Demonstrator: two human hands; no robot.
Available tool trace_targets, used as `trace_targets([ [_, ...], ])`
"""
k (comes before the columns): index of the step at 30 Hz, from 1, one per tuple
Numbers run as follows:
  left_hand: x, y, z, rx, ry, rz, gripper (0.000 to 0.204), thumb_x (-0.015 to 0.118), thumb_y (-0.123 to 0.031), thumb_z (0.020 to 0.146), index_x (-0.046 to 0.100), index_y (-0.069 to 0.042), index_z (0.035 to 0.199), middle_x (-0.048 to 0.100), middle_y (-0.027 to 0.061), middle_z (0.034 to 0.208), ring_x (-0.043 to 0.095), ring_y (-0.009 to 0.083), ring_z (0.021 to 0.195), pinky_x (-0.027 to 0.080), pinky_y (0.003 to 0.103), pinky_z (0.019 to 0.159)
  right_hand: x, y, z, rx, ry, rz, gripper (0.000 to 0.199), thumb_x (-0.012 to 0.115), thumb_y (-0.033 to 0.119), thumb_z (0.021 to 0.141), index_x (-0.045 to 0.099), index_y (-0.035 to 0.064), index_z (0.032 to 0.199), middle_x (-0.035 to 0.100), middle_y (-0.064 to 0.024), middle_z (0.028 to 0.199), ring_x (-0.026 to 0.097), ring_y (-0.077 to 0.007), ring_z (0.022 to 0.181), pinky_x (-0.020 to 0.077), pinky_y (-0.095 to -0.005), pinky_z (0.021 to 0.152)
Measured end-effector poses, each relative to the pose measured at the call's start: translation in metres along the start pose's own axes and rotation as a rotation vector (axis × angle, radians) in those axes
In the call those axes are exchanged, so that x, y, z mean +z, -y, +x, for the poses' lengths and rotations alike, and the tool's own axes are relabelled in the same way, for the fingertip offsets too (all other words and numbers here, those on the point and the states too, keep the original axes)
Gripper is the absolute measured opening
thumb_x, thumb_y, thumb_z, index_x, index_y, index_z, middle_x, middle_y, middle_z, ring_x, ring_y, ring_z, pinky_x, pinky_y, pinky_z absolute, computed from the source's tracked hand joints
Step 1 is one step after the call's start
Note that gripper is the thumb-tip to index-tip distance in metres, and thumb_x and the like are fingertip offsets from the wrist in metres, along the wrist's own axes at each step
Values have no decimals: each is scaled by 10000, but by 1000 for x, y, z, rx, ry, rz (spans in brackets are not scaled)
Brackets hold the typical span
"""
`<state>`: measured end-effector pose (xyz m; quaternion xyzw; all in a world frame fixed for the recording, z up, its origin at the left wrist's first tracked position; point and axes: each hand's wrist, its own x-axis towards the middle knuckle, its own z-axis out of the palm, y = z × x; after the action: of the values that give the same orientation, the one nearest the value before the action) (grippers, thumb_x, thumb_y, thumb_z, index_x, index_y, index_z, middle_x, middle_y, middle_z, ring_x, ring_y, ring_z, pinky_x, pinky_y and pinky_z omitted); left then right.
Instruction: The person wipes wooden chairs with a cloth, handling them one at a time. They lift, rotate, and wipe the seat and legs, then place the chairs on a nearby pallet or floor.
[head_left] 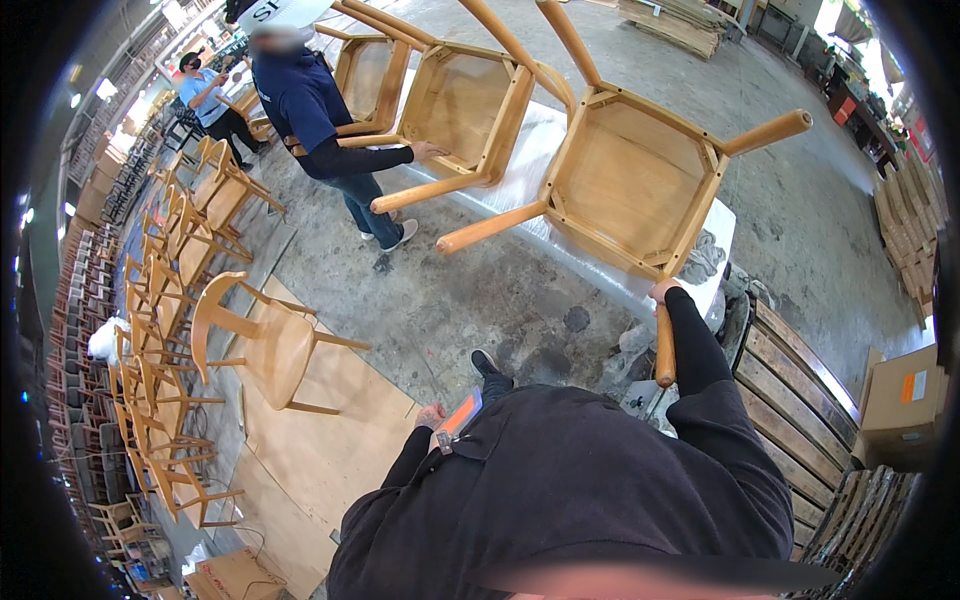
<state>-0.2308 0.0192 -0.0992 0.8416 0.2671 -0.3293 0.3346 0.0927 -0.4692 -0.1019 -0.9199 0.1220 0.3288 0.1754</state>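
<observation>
A light wooden chair [630, 185] lies on its side on a long table wrapped in white sheeting [560, 255], its seat underside facing me and its legs sticking out. My right hand [663, 292], in a black sleeve, grips the top of the leg [665, 350] that points down toward me. My left hand [432, 414] hangs by my side with the fingers curled and nothing in it, next to an orange and grey device [458, 420] clipped to my chest.
A co-worker in a blue shirt [310, 100] holds a second tipped chair [465, 105] further along the table. One chair [270, 345] stands on plywood sheets [330, 440]; rows of chairs [160, 300] fill the left. Wooden pallets [790, 390] and a cardboard box [900, 395] are on the right.
</observation>
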Motion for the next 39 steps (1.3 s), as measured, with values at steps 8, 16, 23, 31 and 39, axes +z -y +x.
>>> trace_targets([
  [8,4,1,-6,131,-117,127,179,652,-110,615,607,-100,789,656,127,767,656,308,801,515,393,718,1,-3,1,45,3,108,367,620,172,851,555,-113,1073,669,-213,859,687,-312,582,557,-412,474],
  [16,9,-1,-7,5,-124,145,197,630,-83,615,599,-93,809,659,141,815,651,311,848,517,391,741,-1,-3,0,41,-43,39,372,635,190,846,567,-112,1053,672,-209,823,686,-302,566,557,-414,482],
  [23,10,-3,-6,27,-103,84,182,618,-79,626,592,-93,805,658,141,815,652,310,853,517,392,745,-3,1,-7,31,-28,36,359,630,205,838,579,-108,1007,673,-194,768,685,-289,555,563,-406,495],
  [31,9,-3,-5,16,-102,119,181,604,-65,625,593,-95,804,658,148,811,653,313,844,516,392,741,-8,7,-20,132,1,83,381,560,196,820,634,-61,1091,696,-192,997,711,-272,842,561,-369,759],
  [39,9,-1,-5,-97,-6,106,188,600,-75,629,599,-99,815,660,147,841,651,306,872,515,385,757,2,-6,1,155,-44,35,416,569,241,800,653,-50,1085,686,-199,1043,700,-277,898,550,-368,807],
])
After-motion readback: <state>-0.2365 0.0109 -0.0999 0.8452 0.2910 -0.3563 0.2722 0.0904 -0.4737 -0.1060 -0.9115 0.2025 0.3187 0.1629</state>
